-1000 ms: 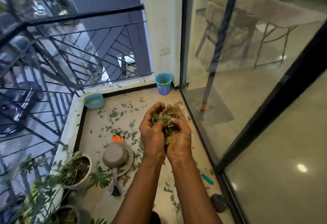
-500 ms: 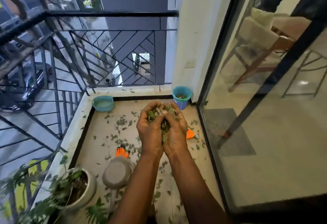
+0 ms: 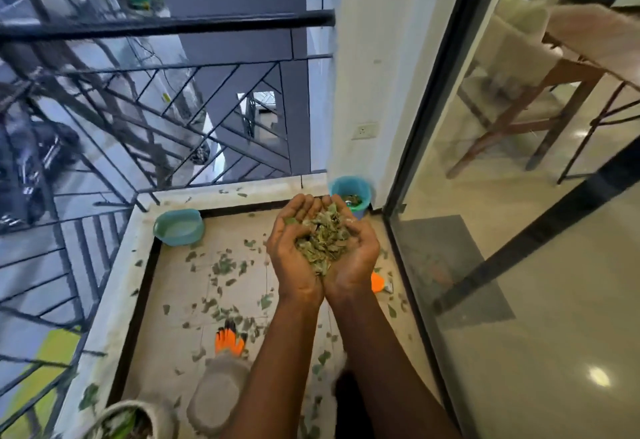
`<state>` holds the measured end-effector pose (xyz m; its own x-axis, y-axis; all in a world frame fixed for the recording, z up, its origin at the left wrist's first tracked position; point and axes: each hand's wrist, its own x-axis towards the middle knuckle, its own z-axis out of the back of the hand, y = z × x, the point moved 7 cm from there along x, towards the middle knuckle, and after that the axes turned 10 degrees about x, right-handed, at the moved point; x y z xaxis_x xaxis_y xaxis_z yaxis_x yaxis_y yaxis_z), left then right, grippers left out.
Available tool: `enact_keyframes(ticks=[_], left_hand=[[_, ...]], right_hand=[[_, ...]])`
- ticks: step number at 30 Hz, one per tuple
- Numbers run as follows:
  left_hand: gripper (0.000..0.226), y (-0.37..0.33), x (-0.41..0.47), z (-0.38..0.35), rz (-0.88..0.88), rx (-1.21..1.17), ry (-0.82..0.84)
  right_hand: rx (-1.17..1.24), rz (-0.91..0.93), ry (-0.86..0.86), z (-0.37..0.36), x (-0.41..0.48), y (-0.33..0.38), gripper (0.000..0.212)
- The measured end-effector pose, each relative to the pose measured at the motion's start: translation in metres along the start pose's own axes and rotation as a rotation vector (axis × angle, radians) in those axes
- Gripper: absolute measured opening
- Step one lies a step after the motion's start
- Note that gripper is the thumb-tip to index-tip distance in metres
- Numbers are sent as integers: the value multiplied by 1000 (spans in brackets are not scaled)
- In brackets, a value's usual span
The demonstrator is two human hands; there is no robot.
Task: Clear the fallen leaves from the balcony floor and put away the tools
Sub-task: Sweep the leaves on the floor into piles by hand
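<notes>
Left hand and right hand are cupped side by side, fingers curled up around a heap of leaves. A bucket stands just beyond the fingers. More leaves litter the floor below them.

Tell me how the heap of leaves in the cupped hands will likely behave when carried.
Probably very light: the leaves are small, curled and look dry. Likely loose, not one lump: the heap lies uncovered in the cupped left hand and right hand, so a tilt or a breeze may spill some. Possibly brittle; squeezing could crumble them.
</notes>
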<state>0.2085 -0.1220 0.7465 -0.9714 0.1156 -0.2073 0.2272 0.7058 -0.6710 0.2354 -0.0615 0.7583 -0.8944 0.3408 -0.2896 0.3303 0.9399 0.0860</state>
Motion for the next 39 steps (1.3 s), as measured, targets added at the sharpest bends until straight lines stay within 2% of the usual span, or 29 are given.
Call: enact_keyframes(ticks=[4,7,9,13,17,21,23,24,25,26,28,29,33,36,39], left_hand=[[49,40,98,-29,15,2,15],[40,66,161,-58,64,103,-6],[36,85,191,-76,125,165,-32],[46,112,232,-102,151,259,-90],[57,137,267,-106,243,281,-147],[46,176,314,-95,411,286,-217],[40,212,340,-96,596,83,-225],[37,223,354,-98,652,89,-216],[33,225,364,-96,630,189,-221],[32,232,382,-89,613,270,-264],[36,257,407,-86,716,240,-322],[36,269,424,-84,754,244,-327],[33,327,501,-43,806,397,-420],[26,380,554,-6,858,506,-429],[24,445,605,49,923,574,-474]], right_hand=[[-20,14,-43,-16,90,28,31],[-25,-37,-66,-36,146,50,20],[-40,-19,-94,-37,182,71,24],[-29,33,-198,-25,248,103,35],[-22,-65,-297,-3,297,106,24],[28,-99,-375,15,348,111,18],[71,-97,-439,29,375,115,20],[75,-94,-471,39,391,117,20],[71,-94,-494,47,403,118,20],[44,-77,-540,62,422,120,27],[-41,-41,-662,91,461,123,54],[-78,-36,-709,106,482,124,60],[-131,-14,-885,188,560,124,50],[-150,23,-969,255,618,121,52],[-188,62,-1070,326,676,121,32]])
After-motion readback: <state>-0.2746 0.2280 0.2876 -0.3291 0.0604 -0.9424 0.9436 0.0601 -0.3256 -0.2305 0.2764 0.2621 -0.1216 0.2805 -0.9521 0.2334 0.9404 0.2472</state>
